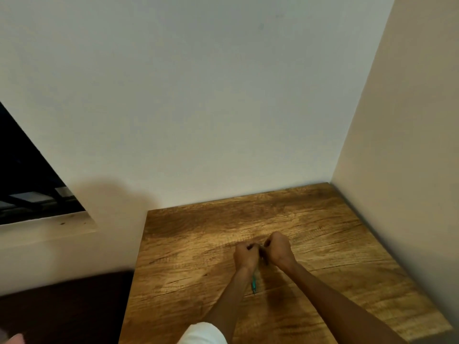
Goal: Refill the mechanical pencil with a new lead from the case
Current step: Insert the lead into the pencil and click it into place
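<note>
My left hand (245, 254) is curled round a teal mechanical pencil (253, 285). The pencil's lower end sticks out below my wrist, towards me. My right hand (278, 249) is right beside it with its fingers curled, and the two hands meet fingertip to fingertip above the wooden table (323, 256). Between them is a small dark thing (263, 255), which looks like the lead case, held in my right fingers. It is mostly hidden and blurred. I cannot make out any lead.
The table sits in a corner, with a white wall behind it and a beige panel (397, 145) along its right edge. To the left are a dark window opening (29, 184) with a sill and a dark floor or seat area (62, 306). A white sleeve (202, 333) shows at the bottom.
</note>
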Demonstrator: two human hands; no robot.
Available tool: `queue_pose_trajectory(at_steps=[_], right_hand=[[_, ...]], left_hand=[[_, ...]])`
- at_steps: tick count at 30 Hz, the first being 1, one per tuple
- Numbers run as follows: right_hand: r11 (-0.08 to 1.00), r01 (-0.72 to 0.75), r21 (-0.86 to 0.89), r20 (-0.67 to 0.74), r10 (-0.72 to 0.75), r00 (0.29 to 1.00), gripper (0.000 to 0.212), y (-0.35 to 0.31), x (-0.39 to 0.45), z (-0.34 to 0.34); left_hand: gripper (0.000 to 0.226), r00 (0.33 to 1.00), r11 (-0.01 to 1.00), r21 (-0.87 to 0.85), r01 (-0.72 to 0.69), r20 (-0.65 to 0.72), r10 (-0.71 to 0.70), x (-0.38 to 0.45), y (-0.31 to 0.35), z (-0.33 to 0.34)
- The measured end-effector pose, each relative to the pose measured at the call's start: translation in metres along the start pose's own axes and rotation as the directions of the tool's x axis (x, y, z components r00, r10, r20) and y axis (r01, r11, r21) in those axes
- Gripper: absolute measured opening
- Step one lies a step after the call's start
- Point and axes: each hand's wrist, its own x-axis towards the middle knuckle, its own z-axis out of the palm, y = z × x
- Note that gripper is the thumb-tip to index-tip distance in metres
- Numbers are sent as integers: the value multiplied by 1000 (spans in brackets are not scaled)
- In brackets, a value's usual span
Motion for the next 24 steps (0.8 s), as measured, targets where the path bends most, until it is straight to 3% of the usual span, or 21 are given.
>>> queue_pose_trajectory(at_steps=[8,17,24], right_hand=[[998,60,-9,-14,-60,998,18,-14,0,-8],[994,106,-3,-10,-106,994,5,-14,2,-7],[973,43,225,-54,-32,998,8,-12,11,-18]], left_hand=[[18,997,971,-225,80,30,-75,9,8,-4],[11,995,959,-268,91,-15,-99,10,8,-7],[19,998,940,-334,70,28,-65,5,14,-12]])
